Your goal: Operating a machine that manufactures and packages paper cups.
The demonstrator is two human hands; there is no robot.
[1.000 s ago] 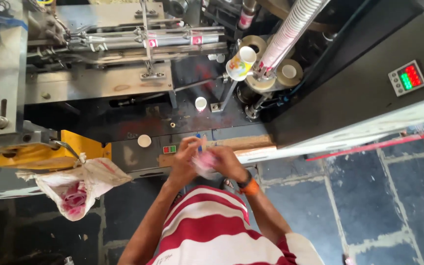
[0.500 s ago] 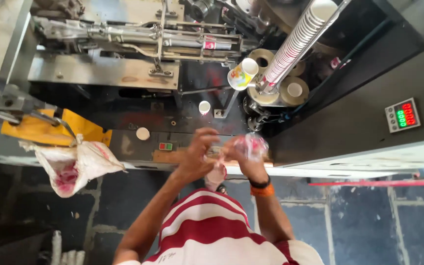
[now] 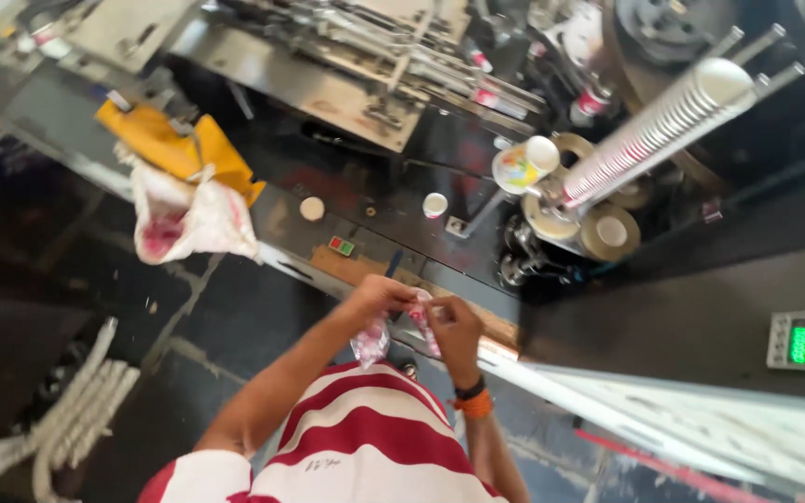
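Observation:
My left hand and my right hand are close together in front of my chest, both gripping a small crumpled clear plastic wrapper with pink print. Part of it hangs below the left hand, and another piece sits between the fingers of the right hand. An orange band and a dark band circle my right wrist. Both hands hover at the front edge of a paper cup machine.
A long tilted stack of white paper cups rises at the upper right above round cup moulds. A yellow bag and a white cloth sack hang at the left. A small digital display glows at the right. Cup stacks lie on the floor.
The view has swung and tilted, shifting the machine rightward in frame. My hands have stayed together on the wrapper, pulling slightly nearer my body.

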